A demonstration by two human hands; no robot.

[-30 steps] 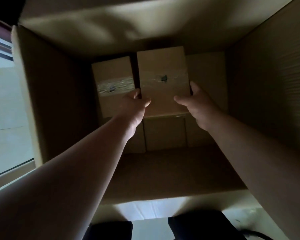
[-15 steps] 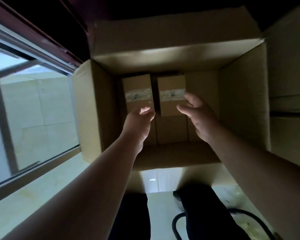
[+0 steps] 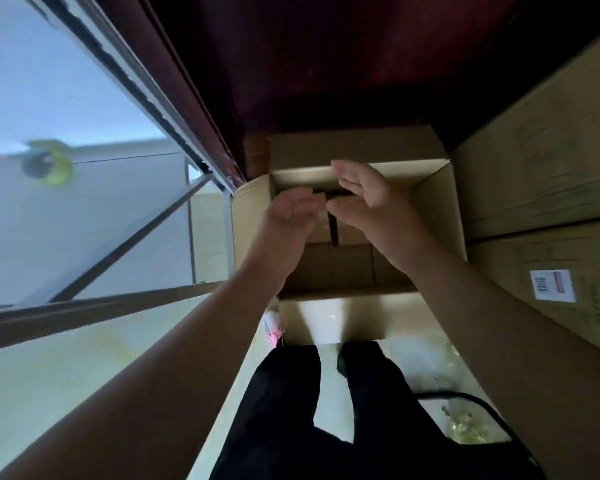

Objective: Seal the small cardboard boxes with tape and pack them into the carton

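Note:
An open brown carton [image 3: 440,216] stands on the floor ahead of me. Inside it lie small cardboard boxes [image 3: 350,233], side by side on a lower layer of boxes, mostly hidden behind my hands. My left hand [image 3: 288,216] and my right hand [image 3: 371,195] hover above the carton's opening, palms facing each other, fingers relaxed, holding nothing. A yellow-green tape roll [image 3: 47,162] lies on the white table at far left, blurred.
Large stacked cartons [image 3: 548,161] with a white label [image 3: 551,285] flank the right side. A white table [image 3: 84,216] with a dark metal frame is to the left. Dark red furniture [image 3: 326,64] is behind the carton. My legs [image 3: 326,410] stand on the pale floor.
Both hands let go of the small box in the carton and rose out, now open above it. The view pulled back and up, showing the table and tape roll.

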